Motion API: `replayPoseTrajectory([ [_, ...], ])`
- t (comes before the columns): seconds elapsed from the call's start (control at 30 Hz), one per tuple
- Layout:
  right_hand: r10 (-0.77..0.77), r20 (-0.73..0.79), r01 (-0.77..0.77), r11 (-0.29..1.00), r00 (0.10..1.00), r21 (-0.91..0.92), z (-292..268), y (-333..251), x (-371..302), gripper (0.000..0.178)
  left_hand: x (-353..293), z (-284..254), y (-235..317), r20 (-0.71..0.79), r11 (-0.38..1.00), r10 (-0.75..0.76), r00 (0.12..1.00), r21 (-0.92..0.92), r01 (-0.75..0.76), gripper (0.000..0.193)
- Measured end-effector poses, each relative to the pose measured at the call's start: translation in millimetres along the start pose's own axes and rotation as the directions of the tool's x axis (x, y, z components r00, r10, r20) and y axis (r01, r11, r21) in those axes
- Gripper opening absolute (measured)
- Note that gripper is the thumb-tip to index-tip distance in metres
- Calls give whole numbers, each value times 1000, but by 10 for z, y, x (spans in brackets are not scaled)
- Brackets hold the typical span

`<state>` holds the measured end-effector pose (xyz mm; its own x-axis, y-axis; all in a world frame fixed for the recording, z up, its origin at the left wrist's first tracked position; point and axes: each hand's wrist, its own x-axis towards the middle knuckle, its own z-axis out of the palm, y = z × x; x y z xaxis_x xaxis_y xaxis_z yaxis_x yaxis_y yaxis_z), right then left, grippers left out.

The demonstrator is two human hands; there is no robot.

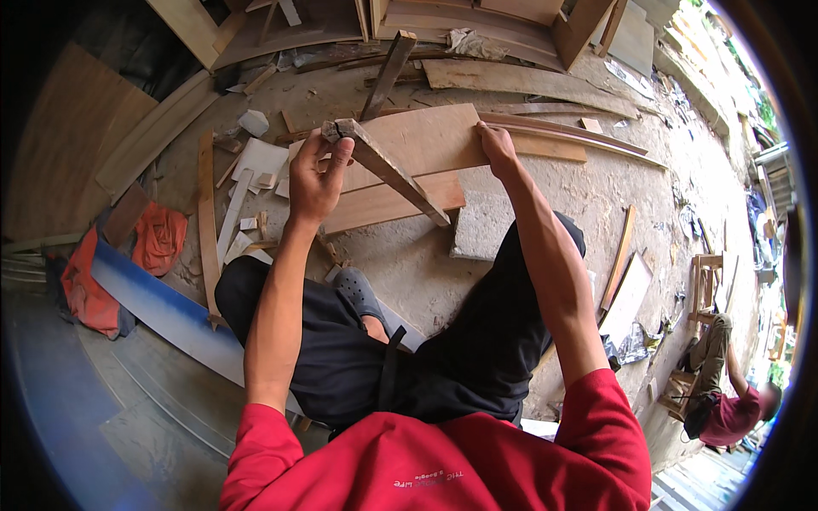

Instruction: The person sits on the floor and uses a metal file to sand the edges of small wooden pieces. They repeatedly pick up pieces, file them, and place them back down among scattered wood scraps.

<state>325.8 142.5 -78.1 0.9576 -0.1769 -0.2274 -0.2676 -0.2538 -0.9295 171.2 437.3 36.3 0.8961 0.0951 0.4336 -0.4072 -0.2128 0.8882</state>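
My left hand (317, 180) is closed round the near end of a worn wooden bar (396, 175), with the thumb pressed at its cracked tip. The bar slants down to the right, across the front of a pale plywood panel (422, 140). My right hand (498, 152) pinches the panel's right edge. Whether the bar is joined to the panel I cannot tell. A second, darker bar (389, 72) rises behind the panel. Below lies a reddish board (392, 204), beside a rough pale block (486, 226).
Long planks (528, 85) and offcuts lie on the floor ahead, below wooden cabinets (477, 34). Left are an orange bag (159, 238), a blue-white board (170, 298) and a narrow plank (207, 221). At far right another person (724, 409) sits on a wooden stool.
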Motion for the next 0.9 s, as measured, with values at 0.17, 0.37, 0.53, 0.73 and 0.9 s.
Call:
replayPoseTrajectory([
  [0.17,57,7,-57,998,998,5,-15,8,20,52,-13,88,5,-5,998,44,999,-37,-44,30],
  [0.37,97,40,-100,992,994,74,19,-64,-3,51,72,281,-52,46,987,-19,999,-157,26,22],
  [0.53,-9,-69,9,1000,998,1,-120,-67,101,51,115,374,-150,18,990,-44,999,-137,46,13],
  [0.73,-27,-128,22,999,991,-41,-576,-92,205,49,129,454,-143,-64,989,47,997,-136,-56,13],
  [0.9,17,-158,-30,996,987,-80,-1171,-170,104,40,135,510,-171,-112,975,46,993,-213,-69,10],
])
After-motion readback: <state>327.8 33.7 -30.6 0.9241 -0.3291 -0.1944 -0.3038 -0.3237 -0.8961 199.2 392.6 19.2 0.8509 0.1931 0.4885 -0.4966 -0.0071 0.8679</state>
